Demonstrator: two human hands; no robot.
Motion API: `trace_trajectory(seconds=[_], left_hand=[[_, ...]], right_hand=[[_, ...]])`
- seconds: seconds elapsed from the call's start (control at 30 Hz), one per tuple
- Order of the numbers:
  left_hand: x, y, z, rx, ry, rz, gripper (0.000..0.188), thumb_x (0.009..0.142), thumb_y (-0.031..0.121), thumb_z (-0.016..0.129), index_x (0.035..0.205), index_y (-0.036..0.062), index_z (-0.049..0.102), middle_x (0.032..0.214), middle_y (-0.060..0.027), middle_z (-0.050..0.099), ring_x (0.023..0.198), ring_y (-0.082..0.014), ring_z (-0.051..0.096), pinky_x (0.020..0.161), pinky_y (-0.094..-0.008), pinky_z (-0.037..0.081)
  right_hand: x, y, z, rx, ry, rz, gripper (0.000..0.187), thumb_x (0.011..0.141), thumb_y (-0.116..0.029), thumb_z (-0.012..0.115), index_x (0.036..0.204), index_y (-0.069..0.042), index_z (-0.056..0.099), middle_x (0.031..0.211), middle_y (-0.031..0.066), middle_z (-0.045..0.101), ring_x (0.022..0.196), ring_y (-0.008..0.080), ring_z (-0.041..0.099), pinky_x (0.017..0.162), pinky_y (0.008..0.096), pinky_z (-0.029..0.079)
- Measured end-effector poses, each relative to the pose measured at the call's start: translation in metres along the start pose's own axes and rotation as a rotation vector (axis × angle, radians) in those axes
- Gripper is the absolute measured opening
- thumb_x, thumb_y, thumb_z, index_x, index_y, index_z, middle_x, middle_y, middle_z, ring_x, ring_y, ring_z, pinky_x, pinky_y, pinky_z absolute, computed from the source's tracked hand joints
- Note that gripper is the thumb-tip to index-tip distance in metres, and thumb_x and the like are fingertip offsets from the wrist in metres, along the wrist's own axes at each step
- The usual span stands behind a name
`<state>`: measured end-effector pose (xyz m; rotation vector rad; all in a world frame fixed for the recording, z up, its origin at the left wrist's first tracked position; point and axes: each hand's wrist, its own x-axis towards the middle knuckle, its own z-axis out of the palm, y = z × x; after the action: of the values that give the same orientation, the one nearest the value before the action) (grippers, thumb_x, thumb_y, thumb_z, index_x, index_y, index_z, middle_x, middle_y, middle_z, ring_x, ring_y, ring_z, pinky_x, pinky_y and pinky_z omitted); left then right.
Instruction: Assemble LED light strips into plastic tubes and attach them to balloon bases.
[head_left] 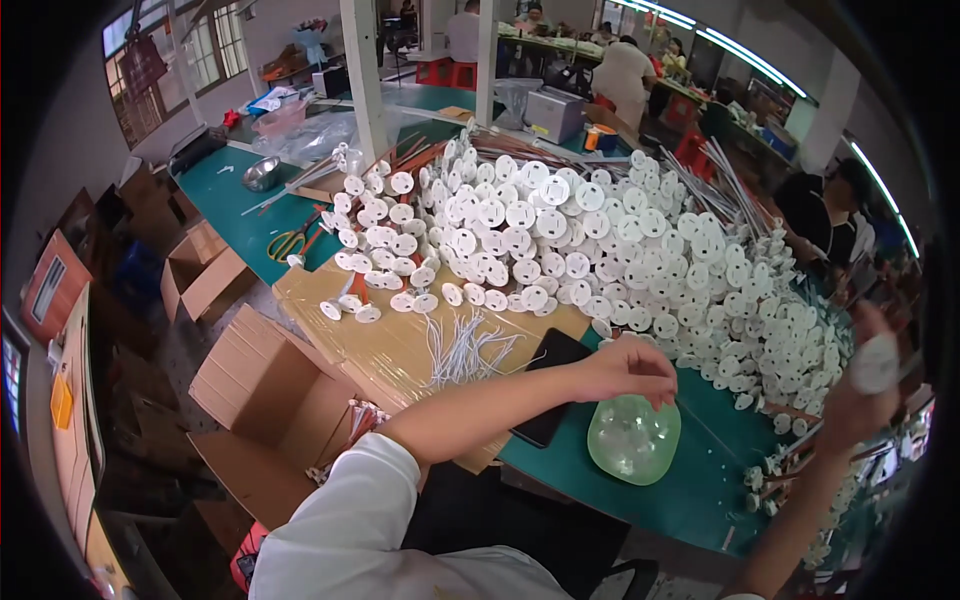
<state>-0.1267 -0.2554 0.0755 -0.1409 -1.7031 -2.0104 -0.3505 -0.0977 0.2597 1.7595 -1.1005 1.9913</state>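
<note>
Left fingers (661,387) curl over green bowl (632,446), grip unclear. Blurred right fingers (869,322) apparently hold white disc (876,365) (likely light; grasp edge)

green worktables (702,480), heaped white discs (555,190) and cardboard boxes (245,365) show a workshop.

The right fingers (869,324) are blurred; so is the white disc (875,366) by them. Left of the left fingers (657,385), the forearm (495,408) hides part of a flat black device (543,424).
</note>
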Motion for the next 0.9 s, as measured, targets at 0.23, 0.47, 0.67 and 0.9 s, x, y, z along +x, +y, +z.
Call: trace_trajectory(seconds=[0.23,0.47,0.67,0.9], left_hand=[[-0.008,0.004,0.01,-0.071,-0.184,-0.15,0.029,0.088,0.005,0.066,0.114,-0.006,0.063,0.098,-0.0047,0.068,0.085,-0.006,0.061,0.074,-0.0223,0.051],[-0.007,-0.002,0.012,-0.213,-0.082,-0.152,0.021,0.09,0.007,0.065,0.107,-0.0055,0.066,0.091,-0.009,0.07,0.079,-0.0156,0.07,0.075,-0.0261,0.056],[-0.001,0.001,-0.002,-0.016,0.099,-0.112,0.028,0.091,0.002,0.062,0.118,-0.0035,0.063,0.1,-0.0095,0.069,0.082,-0.014,0.068,0.076,-0.0276,0.056],[-0.002,-0.008,0.0,0.041,0.082,-0.124,0.036,0.087,-0.001,0.066,0.122,-0.0037,0.061,0.112,-0.0117,0.068,0.102,-0.0147,0.063,0.09,-0.0308,0.051]], right_hand=[[-0.118,0.009,0.073,-0.621,-0.62,-0.634,0.03,0.065,-0.006,0.068,0.094,0.002,0.071,0.099,0.0121,0.068,0.077,0.0253,0.06,0.06,0.0347,0.047],[-0.139,0.029,0.071,-0.54,-0.459,-0.422,0.03,0.066,0.002,0.067,0.097,0.0,0.07,0.108,0.0158,0.065,0.079,0.0287,0.062,0.064,0.0363,0.051],[-0.159,0.016,0.078,-0.275,-0.391,-0.089,0.031,0.065,0.008,0.072,0.096,0.003,0.068,0.087,0.0151,0.067,0.071,0.0276,0.066,0.06,0.0314,0.053],[-0.186,0.04,0.086,-0.325,-0.264,-0.006,0.031,0.064,0.002,0.079,0.093,0.004,0.069,0.082,0.0135,0.069,0.063,0.0207,0.066,0.054,0.0274,0.053]])
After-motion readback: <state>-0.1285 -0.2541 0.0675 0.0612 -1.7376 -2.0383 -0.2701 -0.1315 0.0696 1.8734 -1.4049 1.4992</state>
